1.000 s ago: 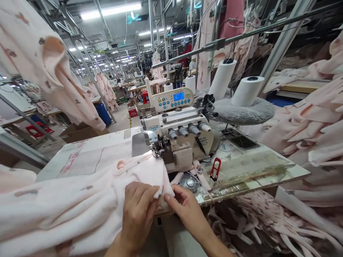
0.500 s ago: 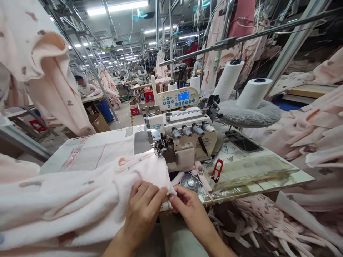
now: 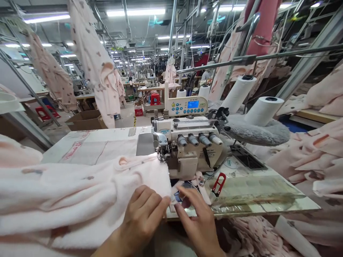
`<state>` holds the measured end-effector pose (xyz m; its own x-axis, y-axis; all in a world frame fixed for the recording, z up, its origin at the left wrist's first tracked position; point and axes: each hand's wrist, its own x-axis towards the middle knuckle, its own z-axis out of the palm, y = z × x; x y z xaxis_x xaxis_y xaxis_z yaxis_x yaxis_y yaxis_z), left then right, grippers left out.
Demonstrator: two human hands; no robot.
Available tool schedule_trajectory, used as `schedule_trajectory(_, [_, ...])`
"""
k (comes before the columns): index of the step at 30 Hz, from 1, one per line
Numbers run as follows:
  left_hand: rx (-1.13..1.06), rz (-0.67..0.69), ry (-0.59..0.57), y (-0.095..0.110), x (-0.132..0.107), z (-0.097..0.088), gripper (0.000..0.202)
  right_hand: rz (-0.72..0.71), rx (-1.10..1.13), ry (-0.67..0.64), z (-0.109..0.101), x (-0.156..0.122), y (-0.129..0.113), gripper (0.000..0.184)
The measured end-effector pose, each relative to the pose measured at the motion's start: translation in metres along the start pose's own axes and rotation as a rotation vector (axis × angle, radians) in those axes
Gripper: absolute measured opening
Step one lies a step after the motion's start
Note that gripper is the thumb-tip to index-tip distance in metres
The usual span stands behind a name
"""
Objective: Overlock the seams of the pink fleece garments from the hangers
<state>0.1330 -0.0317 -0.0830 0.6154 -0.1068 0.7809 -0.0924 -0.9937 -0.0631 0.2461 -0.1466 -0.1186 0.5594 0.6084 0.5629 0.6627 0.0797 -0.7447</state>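
Observation:
A pale pink fleece garment [image 3: 88, 192] lies across the white sewing table [image 3: 102, 142], its near corner leading to the presser foot of a cream overlock machine [image 3: 187, 146]. My left hand [image 3: 143, 214] rests on the fabric's corner, fingers pressed together pinching its edge. My right hand [image 3: 198, 217] is just to the right of that corner, fingers partly spread over the table edge, touching the fabric's tip. A red thread snipper [image 3: 218, 184] lies on the table right of the machine.
Two white thread cones [image 3: 264, 110] stand behind the machine on a grey fluffy piece [image 3: 254, 130]. Piles of pink cut pieces [image 3: 316, 153] fill the right side and hang below the table. Pink garments [image 3: 102, 78] hang overhead at left; other workstations stretch behind.
The camera view has swung to the left and up a little. My right hand has loosened from a pinch at the fabric corner to spread fingers; my left hand stays on the fabric.

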Motion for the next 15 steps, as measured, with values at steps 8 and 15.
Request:
schedule_trajectory(8, [-0.092,-0.482,-0.241,-0.046,0.035,0.003,0.016,-0.402,-0.182,0.055,0.003,0.011,0.011,0.019])
schedule_trajectory(15, [-0.096,-0.754,-0.458,-0.107,0.053,0.027,0.010,-0.404,-0.182,0.074,0.005,0.013,0.014,0.020])
